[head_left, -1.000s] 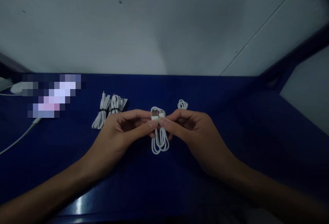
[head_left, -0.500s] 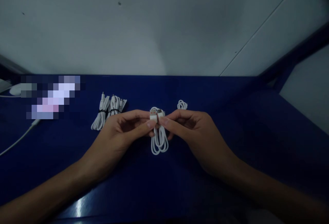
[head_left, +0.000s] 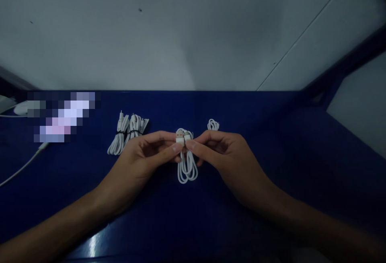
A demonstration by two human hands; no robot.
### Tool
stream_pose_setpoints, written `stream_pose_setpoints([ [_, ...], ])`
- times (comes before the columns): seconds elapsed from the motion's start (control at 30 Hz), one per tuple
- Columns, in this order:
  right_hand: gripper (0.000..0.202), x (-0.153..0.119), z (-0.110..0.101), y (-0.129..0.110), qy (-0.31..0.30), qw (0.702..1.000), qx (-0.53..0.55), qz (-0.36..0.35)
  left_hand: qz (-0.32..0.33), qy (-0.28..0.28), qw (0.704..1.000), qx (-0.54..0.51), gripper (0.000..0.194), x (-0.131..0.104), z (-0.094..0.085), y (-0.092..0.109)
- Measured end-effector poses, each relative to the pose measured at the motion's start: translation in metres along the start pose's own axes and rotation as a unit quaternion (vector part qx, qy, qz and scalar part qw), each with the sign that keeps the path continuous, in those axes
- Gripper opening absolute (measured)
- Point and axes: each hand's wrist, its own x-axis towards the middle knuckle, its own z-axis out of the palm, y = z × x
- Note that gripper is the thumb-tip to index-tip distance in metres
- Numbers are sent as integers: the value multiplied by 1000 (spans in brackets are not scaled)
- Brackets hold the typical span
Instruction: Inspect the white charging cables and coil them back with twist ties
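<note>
The white cable (head_left: 188,168) is right between your two hands, in front of your middle. Your left hand (head_left: 134,156) holds it from the left side and your right hand (head_left: 233,156) from the right, so one hand looks about as near as the other. Each hand is pinching with thumb and finger: the left at the plug with the open metal end (head_left: 179,135), the right at the other plug (head_left: 187,138), just beside it. The long way of the cable points toward you, with its loops below your thumbs. On the blue counter (head_left: 187,222), tied white cables (head_left: 121,125) lie past your left hand.
</note>
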Motion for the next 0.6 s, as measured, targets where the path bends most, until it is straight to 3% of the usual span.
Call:
stream_pose_setpoints([
  [0.6, 24, 0, 0, 1, 0, 1000, 4, 13, -8, -3, 1000, -2, 15, -1, 0, 0],
])
